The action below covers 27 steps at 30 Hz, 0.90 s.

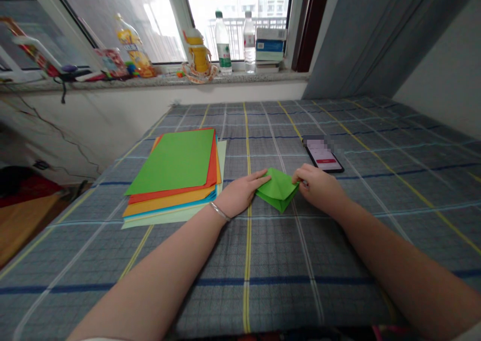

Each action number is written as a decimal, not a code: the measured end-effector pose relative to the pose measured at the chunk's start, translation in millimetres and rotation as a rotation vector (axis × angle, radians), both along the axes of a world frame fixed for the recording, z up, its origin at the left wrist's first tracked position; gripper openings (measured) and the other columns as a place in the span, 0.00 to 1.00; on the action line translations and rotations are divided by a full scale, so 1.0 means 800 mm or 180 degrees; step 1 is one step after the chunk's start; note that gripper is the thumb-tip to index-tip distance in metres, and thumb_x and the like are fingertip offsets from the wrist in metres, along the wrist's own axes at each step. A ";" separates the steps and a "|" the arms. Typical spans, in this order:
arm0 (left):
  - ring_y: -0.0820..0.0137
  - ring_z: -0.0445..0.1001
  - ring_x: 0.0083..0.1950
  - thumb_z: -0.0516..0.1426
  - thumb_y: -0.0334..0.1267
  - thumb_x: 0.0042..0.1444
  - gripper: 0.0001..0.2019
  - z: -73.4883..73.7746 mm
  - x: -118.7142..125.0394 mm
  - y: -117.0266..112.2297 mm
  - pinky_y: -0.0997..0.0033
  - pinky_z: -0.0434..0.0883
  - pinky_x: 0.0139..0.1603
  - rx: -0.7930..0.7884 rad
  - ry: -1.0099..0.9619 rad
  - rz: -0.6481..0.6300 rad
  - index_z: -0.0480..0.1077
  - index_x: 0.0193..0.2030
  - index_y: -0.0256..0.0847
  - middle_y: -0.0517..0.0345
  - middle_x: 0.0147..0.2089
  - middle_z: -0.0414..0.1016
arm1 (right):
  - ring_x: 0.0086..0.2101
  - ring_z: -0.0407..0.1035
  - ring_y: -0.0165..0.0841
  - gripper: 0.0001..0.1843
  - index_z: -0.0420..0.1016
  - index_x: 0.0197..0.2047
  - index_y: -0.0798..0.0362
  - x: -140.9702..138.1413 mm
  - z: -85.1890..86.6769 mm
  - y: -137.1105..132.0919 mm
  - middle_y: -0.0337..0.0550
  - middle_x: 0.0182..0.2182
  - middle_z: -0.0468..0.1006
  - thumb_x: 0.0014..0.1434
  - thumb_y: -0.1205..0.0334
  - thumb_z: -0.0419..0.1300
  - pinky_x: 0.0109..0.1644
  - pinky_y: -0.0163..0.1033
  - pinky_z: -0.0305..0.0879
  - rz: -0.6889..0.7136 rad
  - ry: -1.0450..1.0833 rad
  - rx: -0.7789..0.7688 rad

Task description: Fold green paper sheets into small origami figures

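A folded piece of green paper (277, 185), roughly diamond-shaped with layers parted along its near edges, lies on the checked cloth between my hands. My left hand (240, 193), with a silver bangle at the wrist, holds its left corner, finger and thumb stretched onto the paper. At the right corner, my right hand (317, 185) pinches the paper between thumb and curled fingers. Left of my left hand is a stack of coloured paper sheets (175, 160), green on top, with orange, yellow, blue and pale green edges showing below.
A phone (323, 154) with a lit screen lies beyond my right hand. Along the windowsill (255, 77) stand a yellow drinking bottle (199, 55), two plastic bottles (223, 45), stacked boxes (269, 48) and a snack bag (112, 63). The grey checked cloth (210, 301) covers the surface.
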State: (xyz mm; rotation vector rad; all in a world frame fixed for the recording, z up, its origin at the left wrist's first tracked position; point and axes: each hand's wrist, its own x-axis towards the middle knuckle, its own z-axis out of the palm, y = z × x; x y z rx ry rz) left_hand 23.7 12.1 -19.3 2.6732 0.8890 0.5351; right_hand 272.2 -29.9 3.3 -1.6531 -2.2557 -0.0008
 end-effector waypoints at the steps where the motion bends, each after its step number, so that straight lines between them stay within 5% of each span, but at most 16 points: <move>1: 0.66 0.63 0.65 0.45 0.22 0.58 0.29 0.002 -0.002 0.000 0.59 0.64 0.64 0.0060 0.0115 -0.0079 0.58 0.65 0.43 0.52 0.69 0.56 | 0.34 0.67 0.32 0.12 0.73 0.34 0.48 0.003 -0.001 0.001 0.39 0.36 0.73 0.54 0.71 0.52 0.32 0.35 0.54 0.0044 -0.0035 -0.0089; 7: 0.64 0.62 0.65 0.46 0.26 0.61 0.25 0.002 -0.006 0.001 0.55 0.63 0.64 0.0336 0.0367 -0.0349 0.59 0.64 0.42 0.48 0.68 0.58 | 0.35 0.67 0.32 0.11 0.74 0.32 0.50 0.014 -0.008 0.009 0.40 0.35 0.73 0.55 0.71 0.52 0.36 0.35 0.57 0.0202 -0.0112 -0.0373; 12: 0.60 0.57 0.68 0.46 0.28 0.60 0.28 -0.002 0.005 -0.009 0.50 0.60 0.65 0.0353 0.0409 0.0114 0.51 0.68 0.37 0.41 0.69 0.54 | 0.38 0.67 0.35 0.12 0.71 0.36 0.51 0.010 -0.006 0.006 0.43 0.37 0.74 0.52 0.73 0.52 0.41 0.37 0.60 0.0286 -0.0140 -0.0222; 17: 0.62 0.58 0.68 0.45 0.26 0.60 0.28 -0.001 0.013 -0.016 0.50 0.58 0.66 0.0180 0.0421 0.0344 0.52 0.67 0.38 0.43 0.66 0.60 | 0.43 0.66 0.40 0.09 0.68 0.38 0.51 -0.003 0.002 -0.003 0.46 0.41 0.73 0.51 0.68 0.57 0.44 0.40 0.62 0.0518 -0.0182 0.0113; 22: 0.63 0.67 0.59 0.50 0.26 0.56 0.29 -0.005 0.016 -0.010 0.53 0.62 0.62 0.0073 0.0000 0.0590 0.54 0.66 0.38 0.46 0.60 0.68 | 0.40 0.69 0.36 0.07 0.66 0.35 0.50 -0.007 0.004 -0.005 0.44 0.41 0.75 0.52 0.70 0.55 0.38 0.37 0.61 0.0435 -0.0138 0.0179; 27: 0.64 0.70 0.48 0.52 0.29 0.59 0.21 -0.003 0.013 -0.002 0.59 0.67 0.55 0.0399 0.0180 0.0595 0.64 0.60 0.39 0.51 0.48 0.75 | 0.43 0.70 0.36 0.06 0.67 0.35 0.50 0.000 0.001 0.001 0.44 0.46 0.76 0.53 0.70 0.55 0.39 0.37 0.63 0.0620 -0.0283 0.0080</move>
